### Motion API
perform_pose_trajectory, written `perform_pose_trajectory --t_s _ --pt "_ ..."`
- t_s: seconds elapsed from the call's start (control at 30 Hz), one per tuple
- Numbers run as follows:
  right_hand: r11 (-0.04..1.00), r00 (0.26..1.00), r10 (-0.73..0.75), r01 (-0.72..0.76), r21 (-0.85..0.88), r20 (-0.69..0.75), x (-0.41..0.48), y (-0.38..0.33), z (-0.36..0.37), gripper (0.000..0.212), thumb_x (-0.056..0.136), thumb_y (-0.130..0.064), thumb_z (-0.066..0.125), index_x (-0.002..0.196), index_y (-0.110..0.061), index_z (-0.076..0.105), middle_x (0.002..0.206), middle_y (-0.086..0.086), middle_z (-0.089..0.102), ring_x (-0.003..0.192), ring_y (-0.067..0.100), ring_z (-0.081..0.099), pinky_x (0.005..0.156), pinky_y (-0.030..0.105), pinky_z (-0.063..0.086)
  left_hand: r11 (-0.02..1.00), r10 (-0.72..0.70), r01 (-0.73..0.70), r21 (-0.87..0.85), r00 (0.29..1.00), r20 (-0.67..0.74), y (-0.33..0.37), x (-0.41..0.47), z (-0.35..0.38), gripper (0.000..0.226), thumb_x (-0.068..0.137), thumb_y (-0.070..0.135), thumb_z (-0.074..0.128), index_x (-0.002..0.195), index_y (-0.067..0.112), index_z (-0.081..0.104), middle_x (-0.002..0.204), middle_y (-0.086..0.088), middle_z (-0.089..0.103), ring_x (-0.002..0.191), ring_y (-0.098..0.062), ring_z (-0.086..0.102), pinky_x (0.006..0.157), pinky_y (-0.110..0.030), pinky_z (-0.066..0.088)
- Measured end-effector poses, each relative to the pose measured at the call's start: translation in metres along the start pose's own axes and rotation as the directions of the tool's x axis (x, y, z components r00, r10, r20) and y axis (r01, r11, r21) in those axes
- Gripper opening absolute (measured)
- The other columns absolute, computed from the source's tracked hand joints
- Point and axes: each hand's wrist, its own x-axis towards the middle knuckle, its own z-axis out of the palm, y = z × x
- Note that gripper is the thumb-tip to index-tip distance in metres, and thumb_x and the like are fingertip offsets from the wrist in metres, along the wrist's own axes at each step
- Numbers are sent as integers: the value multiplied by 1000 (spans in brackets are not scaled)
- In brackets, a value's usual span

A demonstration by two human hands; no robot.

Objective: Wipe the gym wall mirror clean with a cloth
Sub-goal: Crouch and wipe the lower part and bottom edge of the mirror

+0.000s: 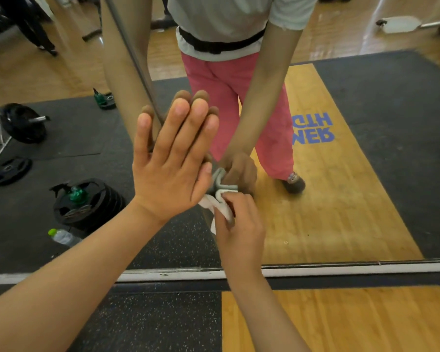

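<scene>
Your right hand (239, 224) pinches the bunched cloth (220, 205) against the mirror (366, 174) low down, just beside the thumb of your left hand (168, 171), which lies flat on the glass with straight fingers close together, so your open sweep likely runs rightward.

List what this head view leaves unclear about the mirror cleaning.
All in the head view:
1. The cloth: mostly hidden inside the right hand gripping it, and partly behind the left hand.
2. The mirror: top and sides cut off by the picture's edges.
3. Smears on the mirror: too faint to tell.
</scene>
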Motion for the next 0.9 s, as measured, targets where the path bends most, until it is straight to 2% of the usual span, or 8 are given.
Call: perform_pose_trajectory --t_s 0.13,0.3,0.37,0.47,0.57,0.67,0.8,0.9 --pt "999 997 44 -45 -17 -71 10 18 -31 12 85 -10 67 97 -10 64 87 2 58 77 20 56 64 32 45 1000 -11 11 -8 1000 15 1 2 -4 74 94 33 34 158 13 2 165 1 -14 152 -16 -9 123 -42 -8" --pt "994 976 110 -111 2 -187 28 49 -93 14 87 -17 63 101 -17 62 92 -7 57 84 6 52 74 16 42 990 -99 109 -85 989 113 12 7 -16 79 95 30 40 157 12 -5 164 2 -19 151 -17 -16 121 -46 -12" --pt "987 960 157 -159 9 -233 33 62 -114 18 85 -11 65 102 -17 61 93 -7 57 84 12 55 75 17 42 959 -222 251 -133 954 200 33 12 -26 83 96 35 47 156 6 -2 164 -8 -13 150 -21 -19 120 -50 -11" --pt "979 945 192 -201 -8 -265 29 68 -116 17 84 -12 66 100 -17 61 91 -4 60 82 18 56 74 26 44 904 -302 371 -214 906 295 63 21 -40 73 94 29 56 148 -3 19 153 -26 6 148 -42 -5 122 -52 -1" --pt "986 984 138 -146 -74 -110 18 67 -96 15 85 -14 72 94 -17 61 86 -3 59 76 18 55 63 37 46 956 -121 193 -222 946 301 83 22 -48 67 90 20 61 148 1 33 159 -19 9 152 -31 -3 123 -47 0" --pt "988 998 55 -53 -144 10 15 75 -94 18 84 -13 75 93 -16 59 85 -3 57 78 19 57 62 32 43 969 65 0 -246 965 255 107 37 -51 66 87 18 62 148 8 40 162 -10 11 153 -21 -3 124 -45 1" --pt "986 989 143 -146 -84 -47 30 97 -140 14 87 -16 70 96 -18 60 89 -3 59 82 19 57 65 36 46 958 111 -42 -284 966 233 144 71 -44 66 85 15 62 148 9 43 157 -10 23 153 -22 -2 124 -44 1" --pt "976 972 192 -204 -81 -135 50 128 -199 12 86 -13 67 95 -16 61 90 -1 61 83 19 57 69 39 47 951 164 -105 -291 969 187 178 95 -33 72 80 12 64 149 12 42 156 -8 24 149 -28 11 124 -44 3"
